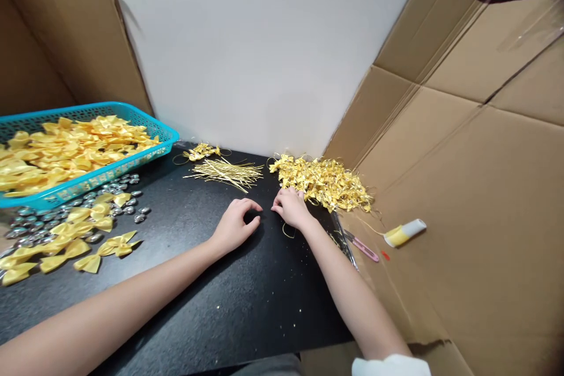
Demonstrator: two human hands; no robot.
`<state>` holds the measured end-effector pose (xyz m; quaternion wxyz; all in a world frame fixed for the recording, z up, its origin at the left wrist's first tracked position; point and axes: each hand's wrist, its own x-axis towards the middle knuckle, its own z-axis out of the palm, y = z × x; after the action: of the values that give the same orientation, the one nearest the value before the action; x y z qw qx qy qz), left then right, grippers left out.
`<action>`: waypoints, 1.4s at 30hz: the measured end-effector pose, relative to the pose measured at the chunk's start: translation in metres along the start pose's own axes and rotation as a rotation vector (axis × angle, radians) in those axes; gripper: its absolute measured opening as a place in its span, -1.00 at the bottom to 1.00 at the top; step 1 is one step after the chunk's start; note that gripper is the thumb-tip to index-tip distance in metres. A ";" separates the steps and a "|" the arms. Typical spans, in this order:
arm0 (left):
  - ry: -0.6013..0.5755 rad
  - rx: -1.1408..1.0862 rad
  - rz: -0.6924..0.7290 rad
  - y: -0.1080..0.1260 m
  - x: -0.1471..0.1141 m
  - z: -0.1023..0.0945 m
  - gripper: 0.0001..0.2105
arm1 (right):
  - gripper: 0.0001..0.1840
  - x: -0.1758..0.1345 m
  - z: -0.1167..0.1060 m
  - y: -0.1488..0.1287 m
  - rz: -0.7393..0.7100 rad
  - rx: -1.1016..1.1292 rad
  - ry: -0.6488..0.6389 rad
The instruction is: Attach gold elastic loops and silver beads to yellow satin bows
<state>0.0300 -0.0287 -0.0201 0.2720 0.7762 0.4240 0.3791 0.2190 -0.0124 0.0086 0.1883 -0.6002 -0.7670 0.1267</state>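
- Pile of small yellow bows (324, 181): heaped with thin gold loops at the far right of the table (247, 311).
- Thin loop (289, 236): curved, lying on the table nearer than that pile.
- Gold strips (227, 173): slender, mostly straight, crossing one another in a flat, loose stack left of the pile.
- Small cluster of yellow bows (201, 151): just behind the strips.
- Loose yellow bows (118, 245): glossy, spread at the left, some overlapping.
- Silvery beads (140, 218): shiny, rounded, scattered around the loose bows.
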 end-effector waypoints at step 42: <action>-0.721 -0.535 -0.036 0.109 0.016 0.095 -0.67 | -0.69 -0.232 -0.050 0.071 0.602 0.359 0.496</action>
<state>0.1631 -0.0783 0.0129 0.6000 0.7537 0.2027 0.1757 0.3513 -0.2213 -0.0082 0.4229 -0.7674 -0.4548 0.1594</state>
